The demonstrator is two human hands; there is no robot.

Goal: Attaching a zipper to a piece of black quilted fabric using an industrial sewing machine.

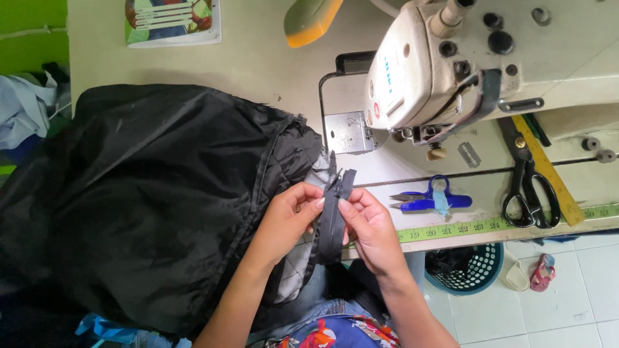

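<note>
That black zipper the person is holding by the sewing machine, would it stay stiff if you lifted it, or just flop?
Probably floppy: the black zipper already bends and hangs below the left hand and right hand that pinch it. It looks thin and narrow, so likely light. Its end seems joined to the black jacket, so lifting it would probably drag that limp fabric along.
</note>
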